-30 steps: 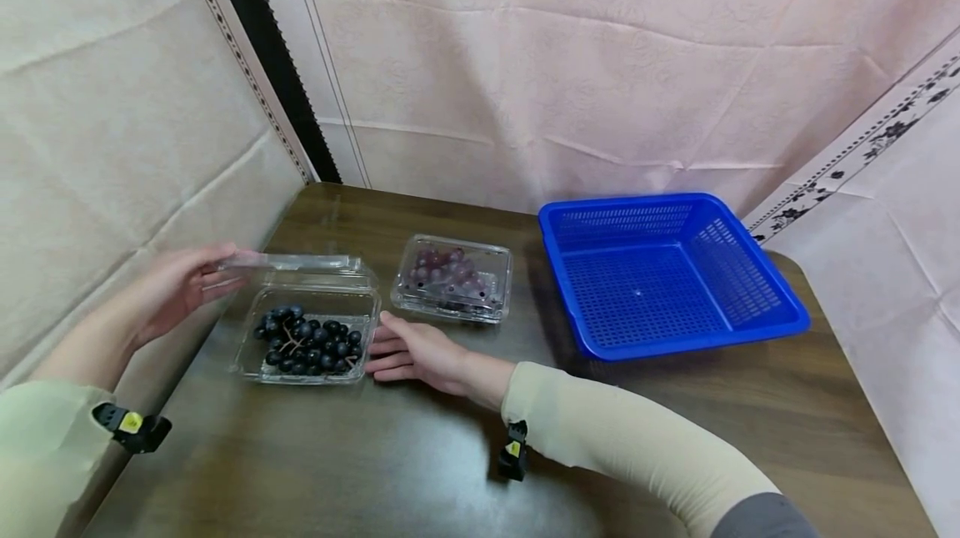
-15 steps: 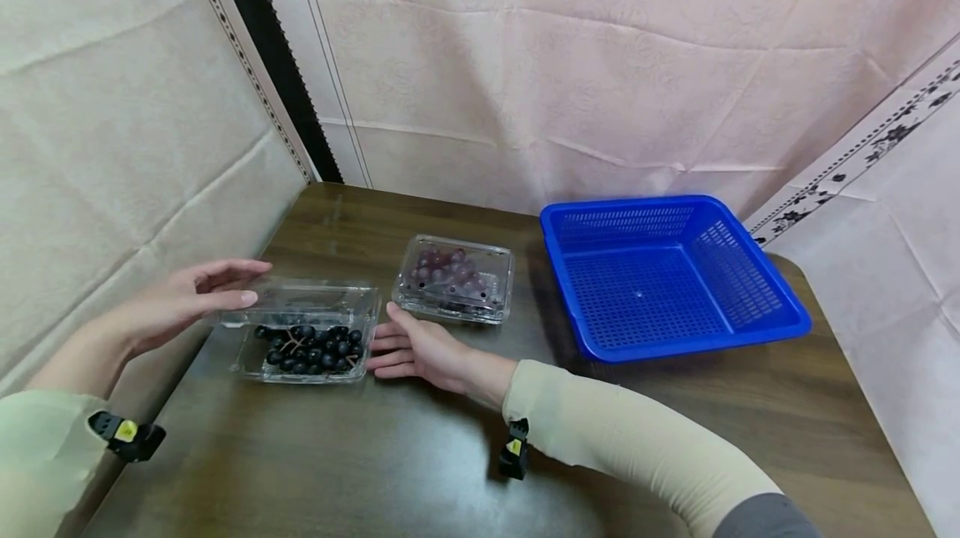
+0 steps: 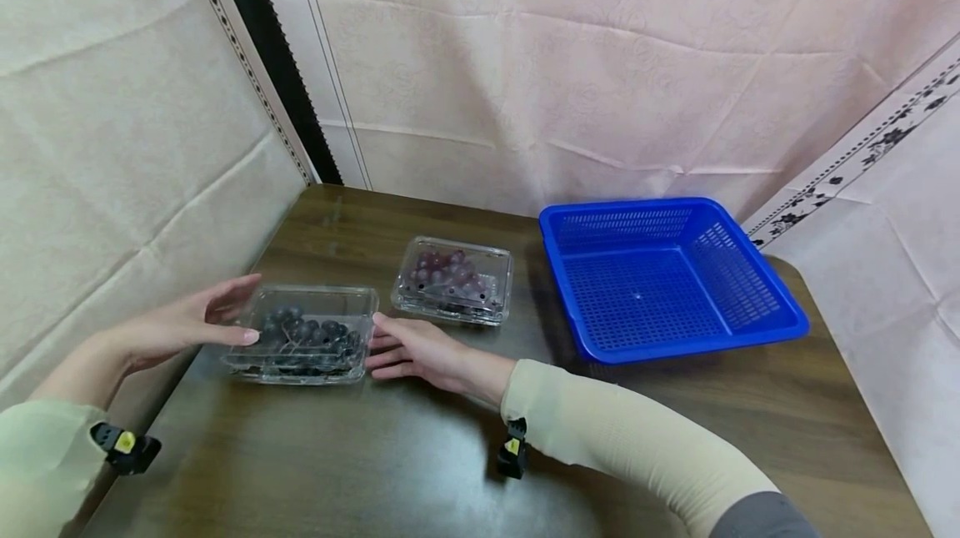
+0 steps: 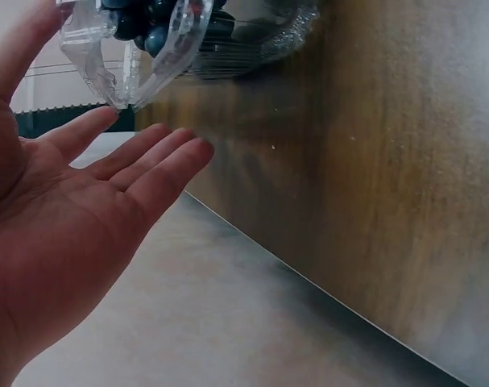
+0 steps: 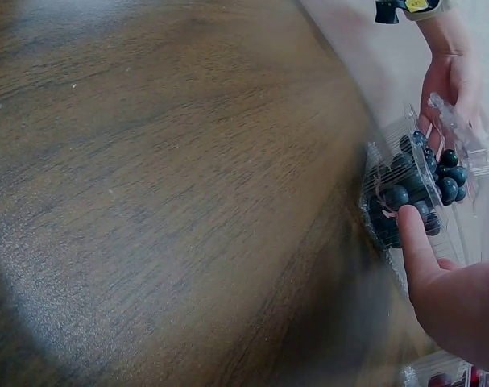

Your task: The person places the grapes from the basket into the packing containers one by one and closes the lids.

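A clear plastic clamshell box [image 3: 318, 301] with a bunch of black grapes [image 5: 396, 196] inside stands at the table's left. In both wrist views its lid [image 5: 462, 145] is tilted, with a gap above the tray. My left hand [image 3: 187, 324] is at the lid's left end, thumb on the near side and straight fingers toward the far side; the wrist view shows that hand [image 4: 67, 218] with its palm bare. My right hand [image 3: 420, 352] lies along the box's right wall, fingers straight and touching it, thumb up. In the right wrist view an extended finger [image 5: 415, 242] points at the box wall.
Behind my right hand sits a second clear box [image 3: 491, 288] of red grapes [image 3: 446, 271], lid down. A blue perforated plastic basket [image 3: 592, 350] stands at the right back of the wooden table [image 3: 360, 471]. Patterned cloth [image 3: 450, 62] hangs around it.
The lid of the black grapes' box has swung down from upright toward the tray. My left hand has moved down with it. My right hand has stayed at the box's right side.
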The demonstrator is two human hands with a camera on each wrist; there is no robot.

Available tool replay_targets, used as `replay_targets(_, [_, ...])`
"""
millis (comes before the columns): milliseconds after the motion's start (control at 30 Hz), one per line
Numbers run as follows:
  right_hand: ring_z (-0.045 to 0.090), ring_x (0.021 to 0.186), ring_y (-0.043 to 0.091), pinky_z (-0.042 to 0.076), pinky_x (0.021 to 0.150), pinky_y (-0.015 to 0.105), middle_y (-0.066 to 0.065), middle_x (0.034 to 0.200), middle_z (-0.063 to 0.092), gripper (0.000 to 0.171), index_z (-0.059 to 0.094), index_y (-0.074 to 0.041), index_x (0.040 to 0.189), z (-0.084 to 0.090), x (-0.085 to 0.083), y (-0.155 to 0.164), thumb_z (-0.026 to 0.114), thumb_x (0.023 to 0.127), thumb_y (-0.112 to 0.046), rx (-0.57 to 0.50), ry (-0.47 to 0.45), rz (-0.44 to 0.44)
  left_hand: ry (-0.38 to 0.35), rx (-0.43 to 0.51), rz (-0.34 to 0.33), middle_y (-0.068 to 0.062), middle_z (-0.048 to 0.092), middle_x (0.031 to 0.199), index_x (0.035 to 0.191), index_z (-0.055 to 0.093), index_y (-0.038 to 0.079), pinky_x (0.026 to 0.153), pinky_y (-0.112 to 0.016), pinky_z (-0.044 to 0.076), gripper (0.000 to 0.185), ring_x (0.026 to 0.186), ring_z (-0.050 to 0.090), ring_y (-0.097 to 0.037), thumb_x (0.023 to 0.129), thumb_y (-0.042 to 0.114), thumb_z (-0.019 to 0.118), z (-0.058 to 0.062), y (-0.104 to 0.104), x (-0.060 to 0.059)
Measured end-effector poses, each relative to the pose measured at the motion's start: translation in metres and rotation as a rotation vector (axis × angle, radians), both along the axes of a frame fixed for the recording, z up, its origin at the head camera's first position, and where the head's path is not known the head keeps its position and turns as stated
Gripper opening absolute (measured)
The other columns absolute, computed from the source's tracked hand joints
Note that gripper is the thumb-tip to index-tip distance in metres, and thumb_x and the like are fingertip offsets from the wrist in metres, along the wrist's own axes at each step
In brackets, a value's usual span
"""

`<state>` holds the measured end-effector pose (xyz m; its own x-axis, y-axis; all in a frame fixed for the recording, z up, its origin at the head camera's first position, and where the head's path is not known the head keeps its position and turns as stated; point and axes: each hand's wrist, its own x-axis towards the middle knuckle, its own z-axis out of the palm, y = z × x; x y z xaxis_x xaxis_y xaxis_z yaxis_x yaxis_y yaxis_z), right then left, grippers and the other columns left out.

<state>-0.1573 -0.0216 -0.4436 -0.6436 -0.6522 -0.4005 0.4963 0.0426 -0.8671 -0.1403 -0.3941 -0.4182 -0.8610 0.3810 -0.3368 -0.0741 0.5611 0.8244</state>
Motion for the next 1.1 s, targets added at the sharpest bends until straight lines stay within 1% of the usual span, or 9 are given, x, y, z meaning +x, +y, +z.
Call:
replay_targets(67, [0.065,0.129,0.039,0.061,0.106,0.044,0.023,0.147,0.059,0.064,0.043,0.006,0.156,0.000,0.000,0.000,0.054,0.114,-0.041,0.007,0.003,0.008,-0.008,0.008,-0.008,-0.039,0.006,0.171,0.170,0.001,0.000,0.114,-0.086,0.020,0.098,0.151,0.011,-0.068,0.103,0.016,0.071,-0.002,0.000,0.001])
replay_targets(167, [0.066,0.128,0.037,0.061,0.106,0.044,0.021,0.144,0.060,0.062,0.043,0.005,0.155,-0.001,0.000,0.000,0.057,0.113,-0.038,0.011,0.014,0.023,-0.007,-0.020,-0.017,-0.043,0.010,0.168,0.169,0.001,-0.001,0.112,-0.086,0.026,0.097,0.148,0.016,-0.070,0.104,0.018,0.070,-0.005,-0.001,0.003])
replay_targets(267, [0.068,0.124,0.034,0.062,0.104,0.043,0.019,0.139,0.061,0.056,0.046,0.006,0.151,-0.002,0.000,0.000,0.059,0.112,-0.032,0.008,0.025,0.037,0.004,-0.053,-0.028,-0.045,0.019,0.163,0.168,0.003,-0.004,0.111,-0.080,0.038,0.095,0.146,0.024,-0.069,0.105,0.020,0.069,-0.006,-0.001,0.005])
replay_targets(400, [0.069,0.120,0.034,0.063,0.102,0.043,0.017,0.129,0.064,0.049,0.050,0.006,0.146,-0.003,0.001,-0.001,0.062,0.110,-0.025,0.010,0.034,0.053,0.023,-0.087,-0.034,-0.045,0.031,0.158,0.167,0.007,-0.008,0.106,-0.061,0.052,0.093,0.142,0.036,-0.066,0.105,0.023,0.069,-0.006,0.001,0.006])
replay_targets(500, [0.068,0.121,0.038,0.064,0.100,0.043,0.015,0.124,0.067,0.047,0.049,0.005,0.145,-0.004,0.002,-0.002,0.064,0.109,-0.022,0.022,0.033,0.065,0.003,-0.095,-0.020,-0.046,0.032,0.156,0.166,0.008,-0.010,0.099,-0.046,0.057,0.094,0.141,0.038,-0.064,0.104,0.025,0.071,-0.007,0.002,0.006])
replay_targets(633, [0.069,0.119,0.040,0.065,0.097,0.043,0.013,0.116,0.071,0.041,0.050,0.003,0.139,-0.006,0.004,-0.003,0.066,0.108,-0.017,0.038,0.032,0.082,-0.043,-0.070,0.003,-0.046,0.028,0.154,0.166,0.007,-0.010,0.092,-0.034,0.061,0.097,0.140,0.041,-0.061,0.104,0.026,0.072,-0.008,0.002,0.007])
replay_targets(800, [0.076,0.100,0.031,0.067,0.092,0.043,0.012,0.107,0.075,0.026,0.055,-0.002,0.126,-0.010,0.008,-0.005,0.068,0.106,-0.013,0.042,0.040,0.094,-0.057,-0.049,0.014,-0.044,0.032,0.151,0.167,0.007,-0.009,0.088,-0.030,0.062,0.097,0.134,0.050,-0.051,0.103,0.025,0.072,-0.009,0.002,0.007])
replay_targets(967, [0.077,0.092,0.027,0.068,0.088,0.044,0.016,0.104,0.076,0.020,0.056,-0.005,0.118,-0.014,0.011,-0.006,0.069,0.105,-0.012,0.045,0.050,0.085,-0.067,-0.048,0.022,-0.041,0.034,0.149,0.167,0.007,-0.007,0.088,-0.032,0.062,0.097,0.128,0.055,-0.043,0.103,0.026,0.072,-0.008,0.002,0.007])
replay_targets(1100, [0.076,0.085,0.024,0.068,0.086,0.043,0.020,0.103,0.076,0.015,0.060,-0.003,0.113,-0.014,0.011,-0.007,0.069,0.106,-0.013,0.058,0.054,0.111,-0.080,-0.043,0.036,-0.037,0.035,0.146,0.167,0.007,-0.006,0.089,-0.034,0.062,0.098,0.124,0.058,-0.038,0.103,0.025,0.073,-0.008,0.003,0.008])
